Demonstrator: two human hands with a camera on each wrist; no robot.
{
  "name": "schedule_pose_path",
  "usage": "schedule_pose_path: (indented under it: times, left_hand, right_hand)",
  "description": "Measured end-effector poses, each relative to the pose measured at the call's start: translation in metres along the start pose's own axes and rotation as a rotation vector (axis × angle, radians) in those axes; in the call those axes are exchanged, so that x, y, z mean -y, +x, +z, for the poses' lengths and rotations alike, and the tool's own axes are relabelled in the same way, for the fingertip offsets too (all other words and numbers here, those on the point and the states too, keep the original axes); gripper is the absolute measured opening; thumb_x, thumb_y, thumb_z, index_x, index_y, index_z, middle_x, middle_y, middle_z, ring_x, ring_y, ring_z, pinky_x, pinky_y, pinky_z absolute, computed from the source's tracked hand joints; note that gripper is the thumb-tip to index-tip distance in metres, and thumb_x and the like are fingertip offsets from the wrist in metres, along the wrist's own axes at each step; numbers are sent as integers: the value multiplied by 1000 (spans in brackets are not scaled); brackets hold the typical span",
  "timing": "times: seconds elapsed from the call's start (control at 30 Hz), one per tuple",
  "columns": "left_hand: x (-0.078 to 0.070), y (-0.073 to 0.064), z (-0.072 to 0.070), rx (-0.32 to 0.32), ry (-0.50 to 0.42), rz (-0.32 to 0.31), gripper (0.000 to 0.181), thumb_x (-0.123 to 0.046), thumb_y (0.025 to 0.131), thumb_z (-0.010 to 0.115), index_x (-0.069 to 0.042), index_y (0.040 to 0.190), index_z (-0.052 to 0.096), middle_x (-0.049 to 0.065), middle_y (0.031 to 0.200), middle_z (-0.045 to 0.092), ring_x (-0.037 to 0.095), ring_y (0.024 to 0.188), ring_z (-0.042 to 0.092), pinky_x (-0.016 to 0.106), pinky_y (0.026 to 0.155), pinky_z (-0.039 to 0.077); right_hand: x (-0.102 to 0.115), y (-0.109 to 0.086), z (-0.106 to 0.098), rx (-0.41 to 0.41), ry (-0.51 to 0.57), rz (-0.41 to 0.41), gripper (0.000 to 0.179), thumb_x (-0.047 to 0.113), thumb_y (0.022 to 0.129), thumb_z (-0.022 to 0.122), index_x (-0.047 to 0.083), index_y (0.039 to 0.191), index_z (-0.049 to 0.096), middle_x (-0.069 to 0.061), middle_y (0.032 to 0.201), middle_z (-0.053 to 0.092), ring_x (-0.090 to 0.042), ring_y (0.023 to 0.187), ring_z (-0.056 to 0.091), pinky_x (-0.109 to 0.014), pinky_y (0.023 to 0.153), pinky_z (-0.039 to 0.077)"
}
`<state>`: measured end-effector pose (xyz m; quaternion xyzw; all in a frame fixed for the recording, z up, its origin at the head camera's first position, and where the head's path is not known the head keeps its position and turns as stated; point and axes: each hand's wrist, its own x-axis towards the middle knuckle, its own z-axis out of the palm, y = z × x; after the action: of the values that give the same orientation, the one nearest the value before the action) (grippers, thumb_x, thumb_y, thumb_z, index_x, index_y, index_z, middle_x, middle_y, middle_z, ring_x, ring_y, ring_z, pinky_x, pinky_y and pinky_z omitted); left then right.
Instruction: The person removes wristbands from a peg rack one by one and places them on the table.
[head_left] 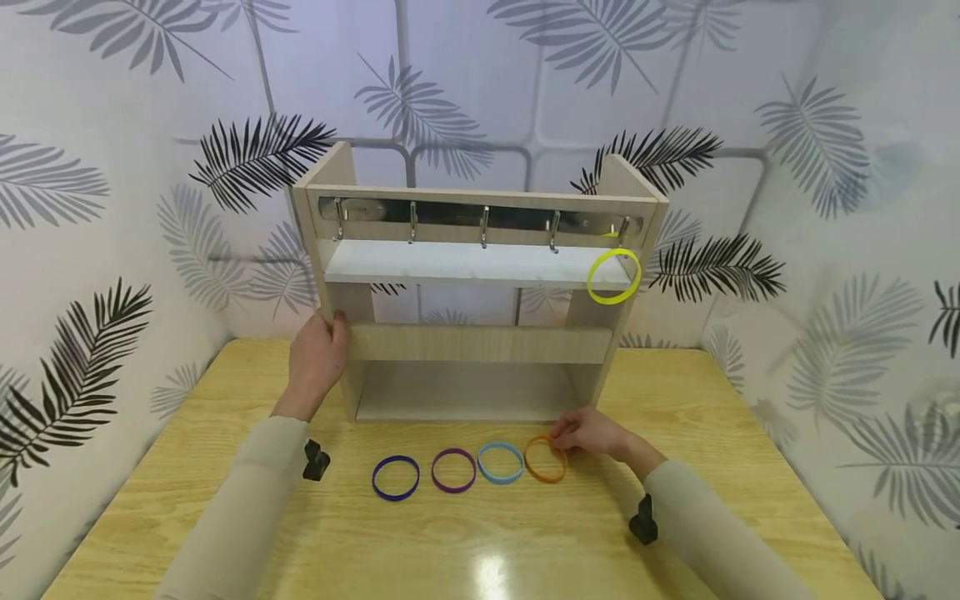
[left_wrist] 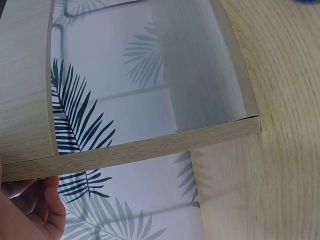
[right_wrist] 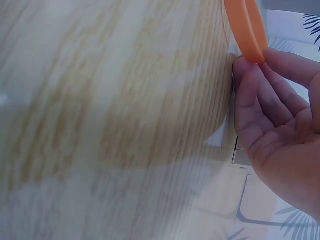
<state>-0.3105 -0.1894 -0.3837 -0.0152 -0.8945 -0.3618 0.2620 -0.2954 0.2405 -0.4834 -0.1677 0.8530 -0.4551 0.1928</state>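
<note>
My left hand grips the left side panel of a small wooden shelf. The left wrist view shows its fingers curled against the panel's edge. With thumb and fingers, my right hand pinches the right side of an orange silicone wristband, close over the table in front of the shelf. The band's orange loop also shows between the fingertips in the right wrist view. To its left lie a light blue wristband, a purple wristband and a dark blue wristband in a row.
Several metal hooks line a strip along the shelf's upper front. A yellow wristband hangs at the rightmost hook. The shelf stands at the back of the wooden table, before leaf-patterned walls.
</note>
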Motion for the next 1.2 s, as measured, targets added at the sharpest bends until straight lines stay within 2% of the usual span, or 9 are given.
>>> schedule_pose_path:
  times: [0.13, 0.2, 0.43, 0.57, 0.7, 0.83, 1.03, 1.2]
  left_hand:
    - [0, 0, 0, -6, -5, 4, 54, -35, 102, 28, 9, 121, 53, 26, 100, 62, 39, 81, 62, 51, 66, 48]
    - [-1, 0, 0, -6, -5, -2, 54, -35, 102, 28, 9, 121, 53, 26, 99, 62, 39, 81, 61, 51, 66, 48]
    - [-1, -1, 1, -10, 1, -18, 52, -35, 101, 29, 8, 116, 55, 26, 102, 61, 41, 87, 60, 53, 71, 45]
    - [0, -1, 0, -6, -5, -9, 53, -34, 101, 29, 9, 116, 55, 27, 102, 61, 42, 87, 60, 53, 71, 46]
    - [0, -1, -1, 14, -8, -10, 54, -35, 101, 27, 9, 118, 53, 28, 102, 60, 42, 88, 60, 54, 72, 46]
    - [-1, -1, -3, 42, -10, -20, 55, -37, 101, 26, 9, 120, 51, 27, 105, 59, 43, 90, 59, 54, 74, 46]
    - [1, 0, -4, 79, -20, -31, 56, -37, 101, 25, 10, 124, 48, 28, 109, 57, 43, 96, 57, 55, 79, 44]
    - [2, 1, -5, 104, -36, -41, 60, -39, 101, 24, 10, 131, 42, 29, 115, 54, 44, 101, 55, 57, 83, 44]
  right_hand:
    - [23, -13, 2, -9, -32, -20, 19, 0, 84, 64, -13, 98, 62, -15, 83, 66, -23, 73, 61, -45, 68, 53]
    - [26, -14, 1, -14, -54, -28, 18, -2, 83, 65, -13, 97, 63, -17, 83, 66, -24, 73, 62, -45, 67, 53]
    - [3, -4, -2, -15, -76, -33, 16, 3, 82, 69, -6, 95, 65, -8, 81, 67, -15, 70, 61, -33, 63, 53]
    - [0, -4, -5, -55, -190, -81, 15, 8, 81, 71, -1, 93, 68, -3, 81, 67, -10, 69, 59, -27, 62, 50]
    - [4, -6, -12, -145, -313, -163, 11, 10, 82, 71, 3, 90, 69, -1, 81, 67, -9, 69, 58, -26, 61, 48]
    - [21, -14, -28, -228, -312, -220, 11, 9, 86, 68, 1, 92, 68, -4, 83, 67, -14, 71, 61, -29, 59, 49]
    - [57, -33, -58, -311, -255, -235, 12, 13, 89, 65, 3, 97, 68, -4, 89, 66, -18, 80, 60, -30, 65, 50]
    - [85, -50, -79, -358, -187, -259, 18, 13, 91, 63, -1, 100, 66, -14, 92, 66, -19, 78, 61, -28, 65, 50]
